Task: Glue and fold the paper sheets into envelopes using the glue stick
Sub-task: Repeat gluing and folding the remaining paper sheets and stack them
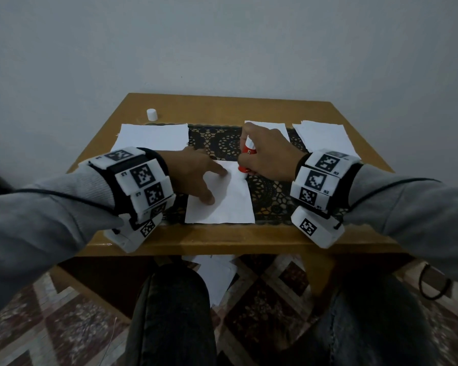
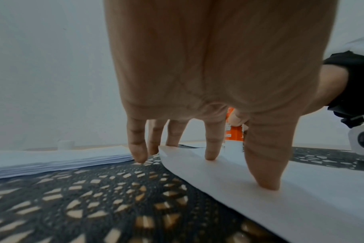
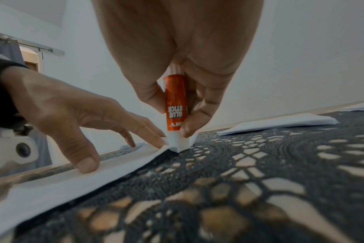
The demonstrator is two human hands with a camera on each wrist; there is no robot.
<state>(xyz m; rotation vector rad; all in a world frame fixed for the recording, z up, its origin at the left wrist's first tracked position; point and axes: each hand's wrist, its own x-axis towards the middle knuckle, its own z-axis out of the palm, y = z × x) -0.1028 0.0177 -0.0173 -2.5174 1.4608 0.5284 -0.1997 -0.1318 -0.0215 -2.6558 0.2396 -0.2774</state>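
Note:
A white paper sheet (image 1: 230, 204) lies on the black lace mat (image 1: 270, 196) near the table's front edge. My left hand (image 1: 196, 175) presses it flat with straight, spread fingers (image 2: 211, 148); the thumb (image 3: 85, 162) pins the near part. My right hand (image 1: 265, 151) grips an orange glue stick (image 3: 175, 105), held upright with its white tip (image 3: 180, 143) down on the sheet's far right corner. In the left wrist view the glue stick (image 2: 233, 134) shows between the fingers.
A stack of white sheets (image 1: 154, 136) lies at the back left, with the white glue cap (image 1: 152, 114) behind it. More paper piles (image 1: 323, 136) sit at the back right. Papers (image 1: 217, 276) lie on the floor under the wooden table (image 1: 222, 241).

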